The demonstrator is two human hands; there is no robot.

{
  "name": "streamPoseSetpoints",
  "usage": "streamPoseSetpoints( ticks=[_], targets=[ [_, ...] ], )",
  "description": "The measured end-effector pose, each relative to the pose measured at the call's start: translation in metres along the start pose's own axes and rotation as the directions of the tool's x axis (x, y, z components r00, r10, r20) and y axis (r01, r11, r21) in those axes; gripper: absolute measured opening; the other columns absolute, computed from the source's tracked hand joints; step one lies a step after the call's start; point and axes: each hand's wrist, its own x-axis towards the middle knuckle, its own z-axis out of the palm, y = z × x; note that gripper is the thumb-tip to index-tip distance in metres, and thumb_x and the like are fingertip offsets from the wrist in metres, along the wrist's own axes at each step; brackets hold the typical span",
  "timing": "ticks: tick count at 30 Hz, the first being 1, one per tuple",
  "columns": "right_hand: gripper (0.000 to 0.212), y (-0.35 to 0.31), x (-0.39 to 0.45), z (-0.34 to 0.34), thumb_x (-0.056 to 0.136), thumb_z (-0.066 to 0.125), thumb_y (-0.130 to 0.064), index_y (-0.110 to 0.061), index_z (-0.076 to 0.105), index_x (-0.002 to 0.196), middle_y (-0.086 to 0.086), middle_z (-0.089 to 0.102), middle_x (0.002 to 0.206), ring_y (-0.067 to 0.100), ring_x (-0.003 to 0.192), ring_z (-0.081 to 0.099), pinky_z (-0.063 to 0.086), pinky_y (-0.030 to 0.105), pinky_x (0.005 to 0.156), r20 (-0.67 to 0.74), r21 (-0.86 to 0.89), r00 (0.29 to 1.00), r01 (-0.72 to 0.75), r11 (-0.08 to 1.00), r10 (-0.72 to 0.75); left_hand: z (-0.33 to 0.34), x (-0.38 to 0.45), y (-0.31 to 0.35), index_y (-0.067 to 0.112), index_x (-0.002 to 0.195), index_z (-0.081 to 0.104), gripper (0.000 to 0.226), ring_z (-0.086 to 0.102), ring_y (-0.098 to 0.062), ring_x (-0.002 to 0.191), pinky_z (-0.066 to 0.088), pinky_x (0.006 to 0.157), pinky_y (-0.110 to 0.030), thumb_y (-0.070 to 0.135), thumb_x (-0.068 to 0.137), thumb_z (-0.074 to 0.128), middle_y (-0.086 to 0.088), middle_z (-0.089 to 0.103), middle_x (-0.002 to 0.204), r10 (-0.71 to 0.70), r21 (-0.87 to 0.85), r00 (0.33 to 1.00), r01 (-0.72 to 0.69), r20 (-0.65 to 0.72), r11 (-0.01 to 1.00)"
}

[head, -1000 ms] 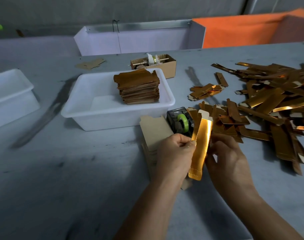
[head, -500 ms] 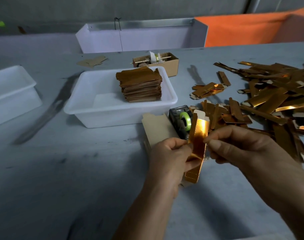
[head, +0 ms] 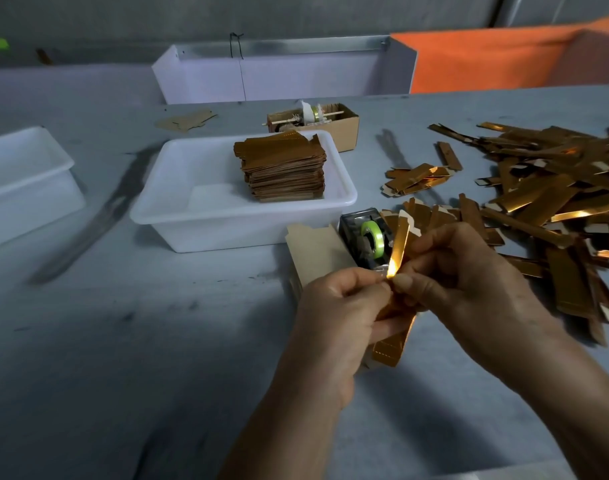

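Observation:
A long gold foil carton blank (head: 399, 237) stands nearly upright between both hands above the table. My left hand (head: 337, 317) grips its lower half with curled fingers. My right hand (head: 465, 278) pinches its middle edge from the right, thumb and fingertips meeting the left thumb. The blank's lower end (head: 389, 348) sticks out below the hands. Just behind it stands a black tape dispenser (head: 360, 237) with a green roll.
A white tub (head: 199, 216) holds a stack of gold blanks (head: 284, 168). A loose heap of folded gold cartons (head: 538, 199) covers the table's right side. A brown flat card (head: 313, 251) lies under the hands. A second white tub (head: 22, 181) sits left, a small cardboard box (head: 341, 123) behind.
My right hand has come up over the blank and now pinches its middle. The blank has turned edge-on and is folded narrower than a second ago.

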Motion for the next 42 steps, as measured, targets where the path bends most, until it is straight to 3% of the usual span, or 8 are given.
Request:
streamPoseSetpoints(
  ticks=[3,13,20,23,25,27,33,42],
  targets=[
    [0.028,-0.001,0.0,0.001,0.078,0.066,-0.023,-0.037,0.042,0.085,-0.009,0.063,0.073,-0.007,0.069,0.062,0.046,0.01,0.05,-0.001,-0.048,1.0,-0.012,0.999,0.012,-0.003,0.001,0.0,0.009,0.094,0.07,0.015,0.072,-0.026,0.091,0.059,0.083,-0.04,0.022,0.086,0.067,-0.012,0.074,0.096,-0.019,0.064,1.0,0.019,0.001,0.998],
    [0.029,-0.007,-0.005,0.009,0.083,0.064,-0.028,-0.026,0.042,0.101,-0.012,0.057,0.079,0.004,0.072,0.057,0.048,0.016,0.058,-0.061,-0.379,0.997,0.023,0.925,-0.05,0.009,-0.002,-0.014,0.013,0.082,0.069,0.02,0.073,-0.017,0.075,0.06,0.068,-0.026,0.017,0.096,0.055,-0.005,0.074,0.081,0.114,0.157,0.981,-0.089,-0.156,0.984],
    [0.036,-0.009,-0.007,0.009,0.075,0.066,-0.045,-0.029,0.04,0.094,-0.014,0.051,0.069,0.009,0.068,0.059,0.048,0.022,0.056,-0.113,-0.433,0.993,-0.064,0.899,0.016,0.019,-0.011,-0.028,0.017,0.085,0.068,0.016,0.065,-0.011,0.074,0.057,0.067,-0.03,0.024,0.093,0.057,0.005,0.065,0.079,0.545,0.583,0.808,-0.337,-0.223,0.739],
    [0.052,-0.006,-0.009,0.007,0.056,0.039,-0.069,-0.029,0.038,0.089,-0.016,0.043,0.06,-0.002,0.054,0.047,0.036,0.015,0.046,-0.108,-0.475,0.993,-0.011,0.88,-0.046,0.014,-0.012,-0.026,0.02,0.085,0.067,0.012,0.067,-0.013,0.075,0.057,0.066,-0.032,0.027,0.089,0.058,0.003,0.068,0.081,0.583,0.553,0.773,-0.379,-0.252,0.742],
    [0.054,-0.001,-0.01,0.005,0.054,0.036,-0.07,-0.028,0.039,0.088,-0.018,0.044,0.062,-0.005,0.055,0.046,0.031,0.011,0.047,-0.107,-0.403,0.993,0.01,0.915,-0.058,0.013,-0.013,-0.022,0.023,0.085,0.066,0.008,0.069,-0.013,0.077,0.059,0.069,-0.033,0.026,0.09,0.06,0.002,0.07,0.084,0.528,0.482,0.807,-0.364,-0.264,0.797],
    [0.052,0.001,-0.01,0.005,0.053,0.044,-0.069,-0.03,0.047,0.086,-0.014,0.057,0.073,0.001,0.069,0.057,0.039,0.013,0.056,-0.073,-0.104,0.995,-0.073,0.992,0.065,0.013,-0.014,-0.019,0.024,0.087,0.067,0.007,0.07,-0.012,0.078,0.059,0.07,-0.03,0.024,0.091,0.061,0.002,0.07,0.086,0.499,0.448,0.827,-0.354,-0.26,0.821],
    [0.04,0.004,-0.009,0.009,0.059,0.067,-0.041,-0.017,0.066,0.09,0.015,0.066,0.093,0.021,0.086,0.065,0.049,0.025,0.072,0.172,0.367,0.965,-0.251,0.896,0.2,0.013,-0.017,-0.017,0.024,0.089,0.068,0.009,0.071,-0.009,0.078,0.057,0.066,-0.019,0.022,0.093,0.06,0.004,0.071,0.087,0.461,0.454,0.859,-0.327,-0.224,0.829],
    [0.033,0.005,-0.006,0.005,0.065,0.059,-0.034,-0.022,0.069,0.094,-0.007,0.073,0.089,0.003,0.083,0.066,0.042,0.02,0.074,0.253,0.36,0.95,-0.27,0.893,0.186,0.009,-0.017,-0.014,0.028,0.083,0.065,0.012,0.072,-0.006,0.073,0.057,0.062,-0.017,0.024,0.092,0.059,0.007,0.073,0.082,0.34,0.335,0.913,-0.254,-0.227,0.907]
  ],
)
